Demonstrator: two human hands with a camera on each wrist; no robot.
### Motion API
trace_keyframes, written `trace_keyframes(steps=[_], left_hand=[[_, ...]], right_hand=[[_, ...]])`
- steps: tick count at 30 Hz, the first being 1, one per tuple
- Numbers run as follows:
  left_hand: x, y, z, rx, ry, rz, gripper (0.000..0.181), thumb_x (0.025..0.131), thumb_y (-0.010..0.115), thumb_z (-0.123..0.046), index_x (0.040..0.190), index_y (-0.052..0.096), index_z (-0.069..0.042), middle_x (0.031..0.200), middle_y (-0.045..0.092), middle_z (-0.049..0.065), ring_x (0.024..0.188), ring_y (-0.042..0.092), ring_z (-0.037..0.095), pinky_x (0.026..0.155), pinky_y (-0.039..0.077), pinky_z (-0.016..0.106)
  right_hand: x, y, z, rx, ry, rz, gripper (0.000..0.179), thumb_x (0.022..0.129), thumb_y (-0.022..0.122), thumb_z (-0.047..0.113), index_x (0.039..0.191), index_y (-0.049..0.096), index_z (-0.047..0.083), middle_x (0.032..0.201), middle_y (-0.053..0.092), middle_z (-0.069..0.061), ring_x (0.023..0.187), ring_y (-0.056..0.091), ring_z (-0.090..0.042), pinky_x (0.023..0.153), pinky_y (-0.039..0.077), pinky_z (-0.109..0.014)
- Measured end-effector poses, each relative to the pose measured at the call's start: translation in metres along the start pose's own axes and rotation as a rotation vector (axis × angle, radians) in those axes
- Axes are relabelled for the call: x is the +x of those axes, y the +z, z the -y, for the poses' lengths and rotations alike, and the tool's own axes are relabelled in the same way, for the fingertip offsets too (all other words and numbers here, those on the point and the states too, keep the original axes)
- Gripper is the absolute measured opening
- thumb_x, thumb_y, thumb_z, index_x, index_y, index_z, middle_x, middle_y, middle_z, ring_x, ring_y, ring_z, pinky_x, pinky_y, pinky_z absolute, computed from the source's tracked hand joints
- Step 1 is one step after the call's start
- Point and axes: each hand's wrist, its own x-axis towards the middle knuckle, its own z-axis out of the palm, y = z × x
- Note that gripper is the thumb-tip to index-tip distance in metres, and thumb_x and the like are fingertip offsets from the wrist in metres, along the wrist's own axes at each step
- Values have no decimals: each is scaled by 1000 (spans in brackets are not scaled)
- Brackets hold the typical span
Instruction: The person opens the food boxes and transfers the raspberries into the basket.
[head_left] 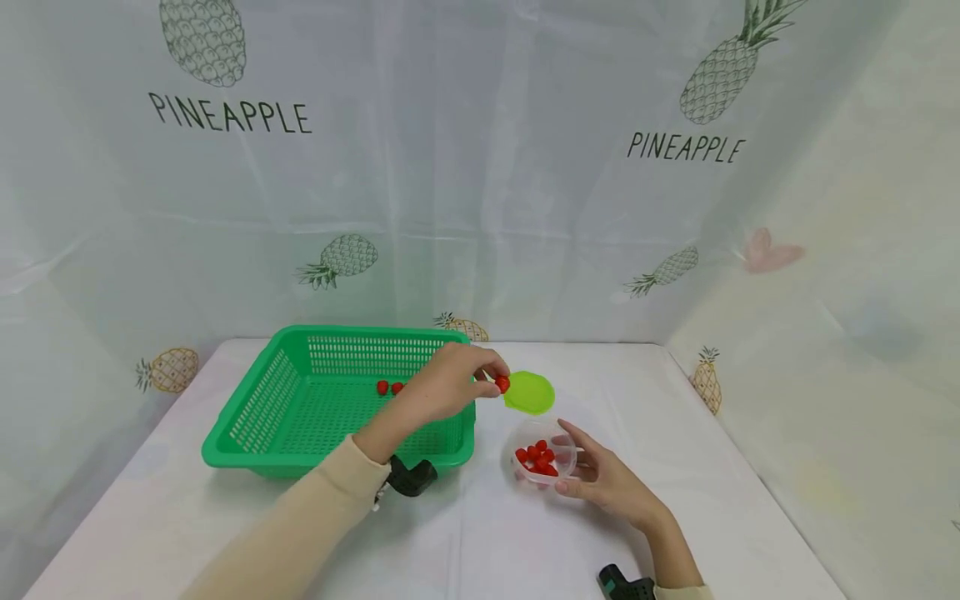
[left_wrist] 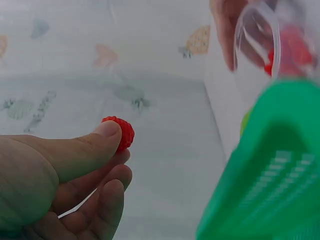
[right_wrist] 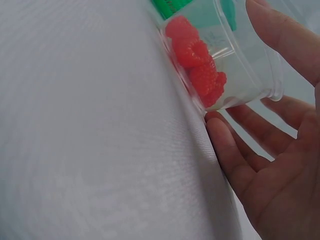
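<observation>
My left hand (head_left: 450, 382) pinches a red raspberry (left_wrist: 126, 135) between thumb and fingertips, held up beside the right edge of the green basket (head_left: 315, 459). To the right, a clear plastic cup (right_wrist: 245, 70) stands on the table with several red raspberries (right_wrist: 191, 52) at its bottom. My right hand (head_left: 617, 486) holds this cup from its right side, thumb and fingers spread around the wall. Inside the basket, two raspberries (head_left: 383, 387) show; my left forearm and hand hide part of the basket floor.
Behind the cup, a bright green lid (head_left: 531, 394) lies flat on the white-covered table (head_left: 487, 542). The basket's slotted walls rise at the left. A pineapple-printed sheet (head_left: 450, 167) hangs along the back and sides.
</observation>
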Motion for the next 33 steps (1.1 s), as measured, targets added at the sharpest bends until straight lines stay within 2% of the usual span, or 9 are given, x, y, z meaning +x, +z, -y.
trace_keyframes(steps=[3, 7, 9, 13, 19, 26, 28, 33], left_hand=[[-4, -23, 13, 4, -34, 1, 23, 96, 80, -13, 119, 76, -17, 106, 75, -8, 102, 69, 13, 85, 58, 33], [-8, -47, 34, 74, -50, 7, 25, 98, 78, -16, 124, 74, -15, 115, 75, -2, 110, 70, 22, 92, 58, 41], [-10, -58, 44, 105, -59, 10, 26, 99, 77, -17, 125, 74, -13, 118, 76, 1, 114, 69, 26, 97, 56, 45], [-13, -75, 64, 119, -103, 20, 26, 100, 76, -18, 125, 74, -12, 118, 76, 4, 115, 68, 30, 97, 55, 48], [-14, -89, 94, 177, -119, 25, 21, 99, 77, -17, 120, 74, -12, 116, 76, 5, 115, 68, 31, 96, 55, 50], [-13, -97, 119, 212, -125, 50, 20, 99, 76, -12, 118, 74, -6, 115, 76, 11, 112, 69, 34, 94, 57, 51], [-14, -98, 127, 227, -122, 66, 19, 98, 77, -9, 116, 74, -4, 114, 76, 13, 110, 70, 34, 92, 58, 51], [-14, -98, 148, 287, -139, 110, 20, 96, 79, -8, 114, 75, -1, 110, 76, 14, 107, 70, 35, 92, 58, 50]], right_hand=[[-2, 0, 0, 14, -9, 0, 93, 94, 83, 26, 169, 28, 17, 156, 52, -16, 138, 56, -40, 109, 51, -29], [-3, 2, 0, 40, -8, 4, 94, 94, 83, 25, 169, 27, 16, 157, 51, -17, 139, 55, -41, 105, 47, -18], [-3, 2, 0, 49, -6, 3, 94, 94, 83, 25, 169, 27, 16, 158, 50, -18, 139, 55, -41, 105, 47, -17], [-3, 2, 0, 43, 0, -4, 94, 94, 83, 25, 169, 28, 17, 157, 51, -17, 139, 55, -41, 105, 47, -17], [-3, 2, 0, 36, -2, -7, 94, 94, 83, 25, 169, 28, 17, 157, 51, -17, 139, 55, -41, 105, 48, -18], [-4, 2, -1, 36, 10, -12, 94, 94, 83, 25, 169, 28, 17, 158, 50, -16, 140, 54, -41, 112, 50, -40], [-4, 2, -2, 32, 8, -12, 94, 94, 83, 26, 169, 28, 17, 158, 50, -16, 139, 54, -41, 111, 51, -38], [-2, 2, -3, 42, -3, -13, 93, 93, 84, 25, 169, 29, 19, 157, 51, -16, 139, 54, -40, 107, 48, -20]])
